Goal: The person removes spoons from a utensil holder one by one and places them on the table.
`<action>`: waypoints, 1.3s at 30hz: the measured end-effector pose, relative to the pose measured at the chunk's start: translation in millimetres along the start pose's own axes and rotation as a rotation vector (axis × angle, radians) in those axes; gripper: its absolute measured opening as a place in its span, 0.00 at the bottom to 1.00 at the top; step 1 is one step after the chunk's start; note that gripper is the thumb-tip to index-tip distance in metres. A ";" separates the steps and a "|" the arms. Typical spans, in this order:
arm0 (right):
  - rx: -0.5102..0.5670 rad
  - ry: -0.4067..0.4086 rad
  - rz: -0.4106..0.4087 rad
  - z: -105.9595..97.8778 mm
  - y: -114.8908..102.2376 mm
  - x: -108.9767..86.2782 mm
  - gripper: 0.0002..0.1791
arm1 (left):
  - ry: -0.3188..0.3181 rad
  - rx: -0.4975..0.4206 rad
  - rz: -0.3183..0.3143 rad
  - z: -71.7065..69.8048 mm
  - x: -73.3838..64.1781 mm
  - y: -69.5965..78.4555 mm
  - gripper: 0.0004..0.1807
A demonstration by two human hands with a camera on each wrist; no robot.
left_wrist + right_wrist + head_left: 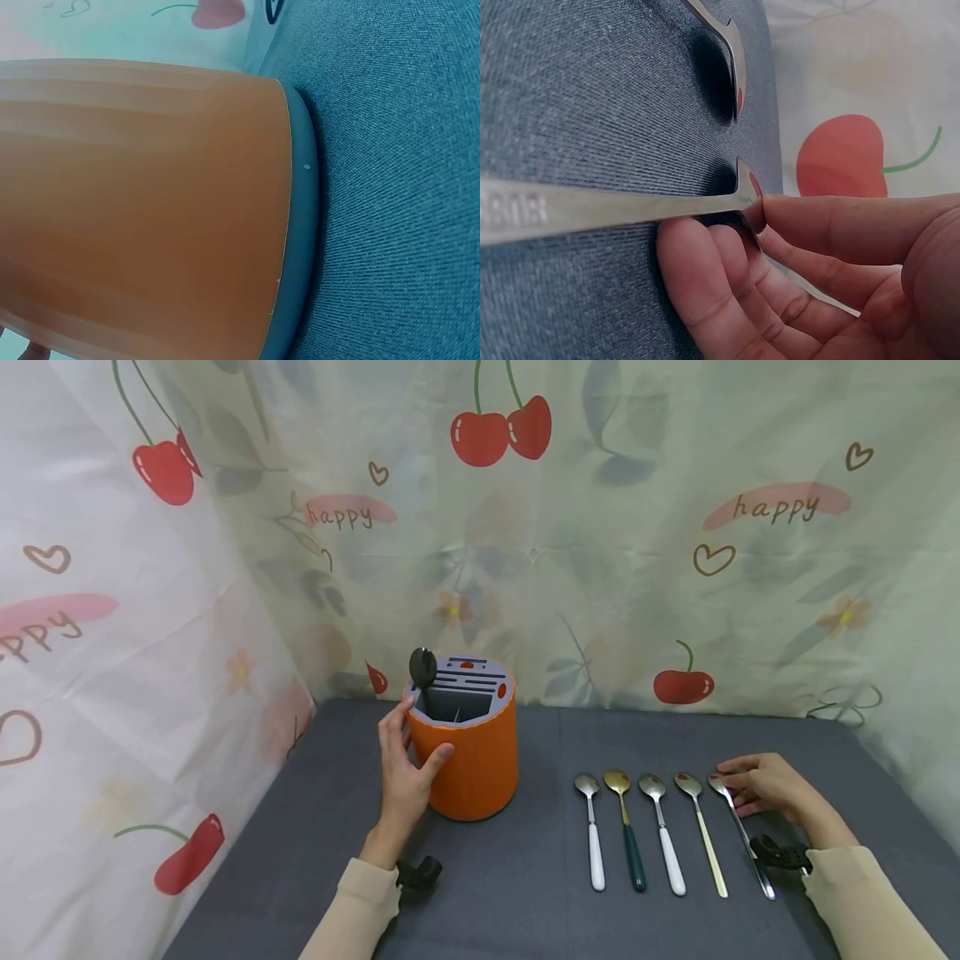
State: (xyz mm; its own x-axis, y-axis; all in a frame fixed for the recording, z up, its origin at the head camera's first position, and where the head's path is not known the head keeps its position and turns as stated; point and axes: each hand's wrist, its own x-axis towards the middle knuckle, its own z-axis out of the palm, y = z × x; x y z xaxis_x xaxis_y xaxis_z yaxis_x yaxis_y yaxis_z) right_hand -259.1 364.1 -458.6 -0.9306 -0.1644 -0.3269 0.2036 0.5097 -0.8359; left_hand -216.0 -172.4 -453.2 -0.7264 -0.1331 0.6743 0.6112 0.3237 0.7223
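Note:
My left hand (405,777) grips the side of an orange round utensil holder (476,772), thumb on its front, other fingers near the left rim. The holder's grey top has slots and a larger opening, from which a dark spoon (423,668) sticks up, bowl uppermost. In the left wrist view the orange wall (150,202) fills much of the frame. My right hand (772,789) pinches the bowl end of the rightmost silver spoon (738,827). The right wrist view has one fingertip at the bowl's tip and the other fingers curled beneath the metal spoon (622,210).
Left of that spoon, several others lie in a row on the dark grey cloth (525,893): one with a cream handle (708,843), two with white handles (595,856), one gold with a green handle (633,856). A cherry-printed curtain (525,568) hangs behind.

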 end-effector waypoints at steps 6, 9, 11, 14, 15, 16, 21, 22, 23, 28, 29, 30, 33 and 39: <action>-0.002 -0.001 -0.002 0.2 -0.7 -0.5 0.26 | -0.002 0.000 -0.005 -0.1 0.7 -0.6 0.47; -0.001 0.001 -0.006 0.5 -1.1 -0.7 0.26 | -0.002 0.001 -0.005 0.0 0.9 -1.0 0.46; -0.002 0.000 -0.009 0.9 -1.4 -1.0 0.26 | -0.001 0.002 -0.006 0.1 0.6 -1.4 0.47; 0.002 0.006 -0.002 1.7 -2.0 -1.3 0.25 | 0.003 0.002 -0.009 0.0 -0.1 -2.0 0.47; 0.000 0.007 -0.003 1.8 -2.5 -1.8 0.25 | 0.004 0.002 -0.011 0.0 -0.2 -1.8 0.47; -0.002 0.007 -0.004 1.9 -2.9 -2.1 0.25 | 0.006 0.000 -0.012 0.0 -0.4 -1.5 0.48; -0.012 0.016 -0.002 1.8 -4.6 -2.8 0.24 | 0.011 -0.020 -0.010 -0.1 0.4 11.8 0.48; -0.013 0.017 0.000 1.6 -4.6 -2.6 0.24 | 0.011 -0.024 -0.008 -0.4 0.7 17.0 0.48; -0.013 0.017 0.003 1.5 -4.6 -2.4 0.24 | 0.010 -0.027 -0.008 -0.7 0.9 22.6 0.47; -0.036 0.022 0.020 -1.0 -4.9 -1.0 0.24 | 0.007 -0.029 0.001 -2.0 1.6 40.7 0.46; -0.041 0.023 0.024 -1.6 -5.0 -0.9 0.24 | 0.006 -0.032 0.003 -1.9 1.7 41.5 0.45; -0.046 0.024 0.026 -2.1 -5.2 -0.7 0.24 | 0.006 -0.033 0.005 -1.9 1.9 42.0 0.46; -0.052 0.023 0.035 -2.9 -6.3 -1.0 0.24 | 0.004 -0.040 0.006 -1.7 2.2 41.6 0.46; -0.144 0.090 0.012 -3.6 -13.5 -6.1 0.24 | 0.000 -0.043 0.001 -1.4 2.3 40.9 0.47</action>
State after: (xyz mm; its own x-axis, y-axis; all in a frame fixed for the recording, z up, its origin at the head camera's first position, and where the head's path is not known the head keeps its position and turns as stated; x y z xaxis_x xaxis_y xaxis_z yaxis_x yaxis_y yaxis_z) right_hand -257.3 361.3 -443.7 -0.9532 -0.0847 -0.2901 0.1751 0.6278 -0.7584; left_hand -192.3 -160.8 -421.9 -0.7259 -0.1325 0.6749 0.6248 0.2832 0.7276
